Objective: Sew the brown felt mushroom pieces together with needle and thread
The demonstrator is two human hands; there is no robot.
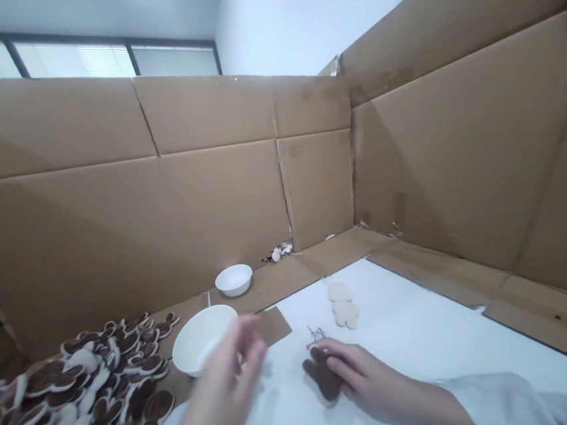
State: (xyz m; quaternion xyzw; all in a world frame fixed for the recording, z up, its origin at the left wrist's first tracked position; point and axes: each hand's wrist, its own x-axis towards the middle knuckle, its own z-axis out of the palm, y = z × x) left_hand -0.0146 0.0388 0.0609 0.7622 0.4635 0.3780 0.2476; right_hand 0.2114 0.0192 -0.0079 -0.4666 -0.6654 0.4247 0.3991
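Observation:
My right hand (352,373) grips a dark brown, bunny-head-shaped plush piece (324,380) with a pale edge, holding it just over the white board. Thin dark wire-like loops (316,333) show right beyond the fingertips; whether they touch the piece I cannot tell. Slightly blurred, my left hand (235,364) is raised in front of the large white bowl (195,341), its thumb and bent fingers apart with nothing visible between them. Two cream shaped pieces (343,305) lie end to end on the board, beyond my right hand.
A big heap of similar brown and white pieces (94,384) fills the left side. Behind the large bowl stands a smaller white bowl (234,281). Tall cardboard walls (212,199) enclose the back and right. The white board (413,313) covers the work surface.

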